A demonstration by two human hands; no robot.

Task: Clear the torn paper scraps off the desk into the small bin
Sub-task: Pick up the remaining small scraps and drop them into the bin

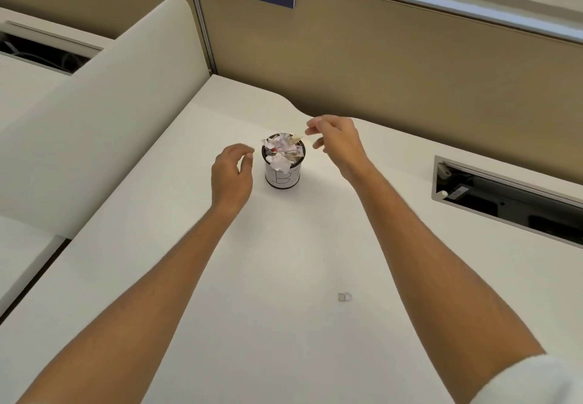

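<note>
A small round bin [283, 178] with a white label stands upright in the middle of the white desk [284, 261]. Crumpled white paper scraps [282, 151] fill it past the rim. My left hand [232, 176] hovers just left of the bin, fingers curved and apart, holding nothing. My right hand [336, 142] is just right of the bin and slightly above its rim, fingers apart, empty as far as I can see. A small pale scrap [344, 297] lies alone on the desk nearer to me.
A tan partition wall [410, 66] with a blue sign reading 474 runs along the back. An open cable tray slot [504, 198] is set in the desk at right. A cream curved divider [110, 104] borders the desk on the left.
</note>
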